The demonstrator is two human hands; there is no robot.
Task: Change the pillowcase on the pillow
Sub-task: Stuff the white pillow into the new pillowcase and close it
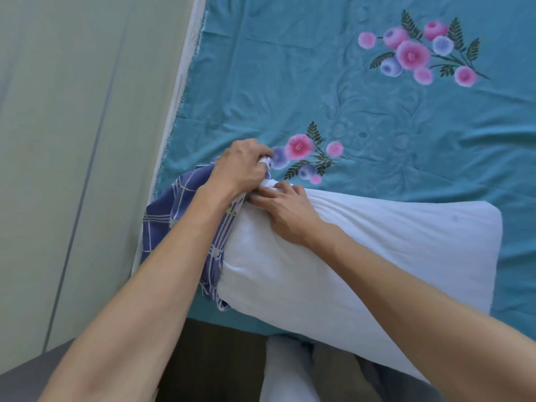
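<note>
Plump white fabric pillow [362, 256] lies mostly bare; blue checked cotton pillowcase [179, 210] bunched at its end. Left hand [240, 166] fisted on pillowcase; right hand [287, 210] pinches pillow corner.

Readable text: none anywhere in view.
Bed sheet [290, 82]: printed flowers and leaves only, no words.
Pillowcase [179, 204]: blue check pattern with small motifs, no lettering or brand that can be made out.
Pillow [377, 242]: plain white, no tag or label showing.
</note>
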